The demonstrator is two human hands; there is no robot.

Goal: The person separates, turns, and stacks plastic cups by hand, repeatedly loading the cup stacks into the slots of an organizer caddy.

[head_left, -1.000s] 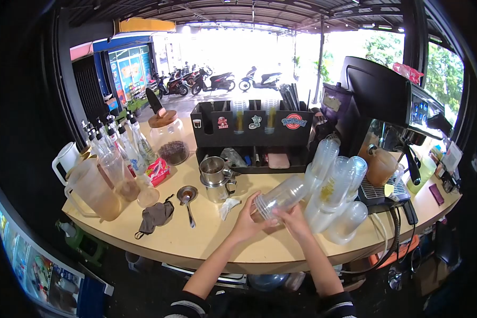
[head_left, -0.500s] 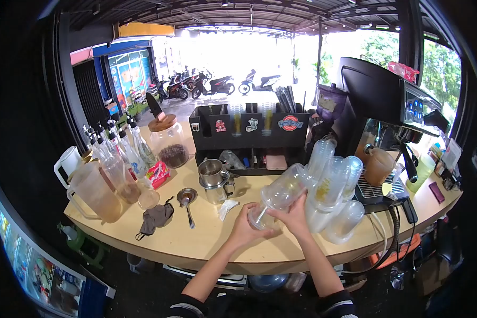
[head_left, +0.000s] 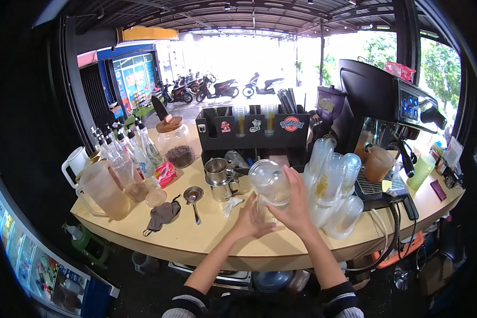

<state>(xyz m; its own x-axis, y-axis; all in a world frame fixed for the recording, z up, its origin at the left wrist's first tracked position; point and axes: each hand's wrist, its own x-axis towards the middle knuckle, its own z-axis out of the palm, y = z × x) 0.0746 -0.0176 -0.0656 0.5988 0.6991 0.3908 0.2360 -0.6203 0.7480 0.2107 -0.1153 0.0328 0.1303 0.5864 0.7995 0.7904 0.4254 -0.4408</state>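
Observation:
In front of me, over the counter's front half, I hold clear plastic cups [head_left: 270, 180], one stacked over another, with a round end facing up. My right hand [head_left: 294, 209] curls around the upper cup's right side. Lower down, my left hand [head_left: 249, 221] grips the bottom cup from the left, its fingers partly hidden behind it. Just right of my hands stand several stacks of clear plastic cups [head_left: 328, 183], and a similar cup [head_left: 344, 217] lies tilted beside them. A crumpled white tissue [head_left: 232, 206] rests left of my left hand, near metal cups [head_left: 217, 177].
A black organizer [head_left: 238, 135] stands at the back, with an espresso machine [head_left: 379, 95] on the right. Leftward are a spoon [head_left: 196, 212] on a small dish, a dark cloth mask [head_left: 163, 214], a pitcher [head_left: 105, 193], bottles [head_left: 135, 156] and a jar [head_left: 179, 148].
The held cups have swung from leaning rightward to nearly upright and moved slightly left. My right hand has risen around the upper cup. The view has shifted slightly.

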